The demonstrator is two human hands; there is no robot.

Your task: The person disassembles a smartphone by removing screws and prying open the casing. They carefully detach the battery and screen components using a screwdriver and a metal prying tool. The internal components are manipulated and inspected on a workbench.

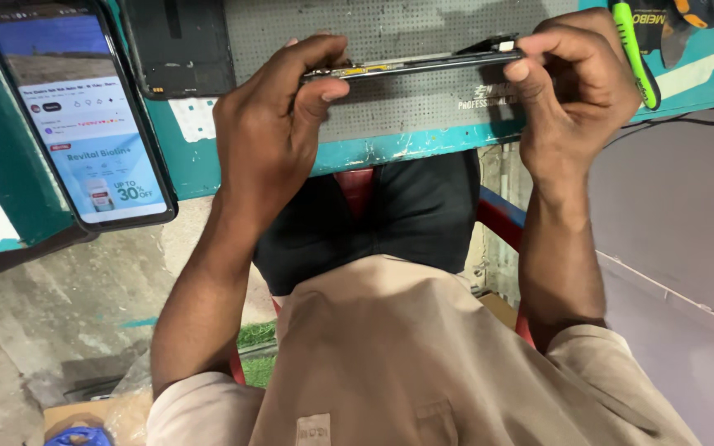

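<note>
I hold an opened phone (423,63) edge-on between both hands, above a grey perforated work mat (423,25). My left hand (278,116) grips its left end, thumb on the near edge. At the other end, my right hand (576,83) pinches it between thumb and fingers. Some inner parts show along the thin edge of the phone.
A second phone (80,111) with a lit screen lies on the teal table (390,153) at the left. A black back cover (179,45) lies beside it. A green-handled tool (634,49) and a black cable (704,120) lie at the right. My lap and a red stool (502,219) are below.
</note>
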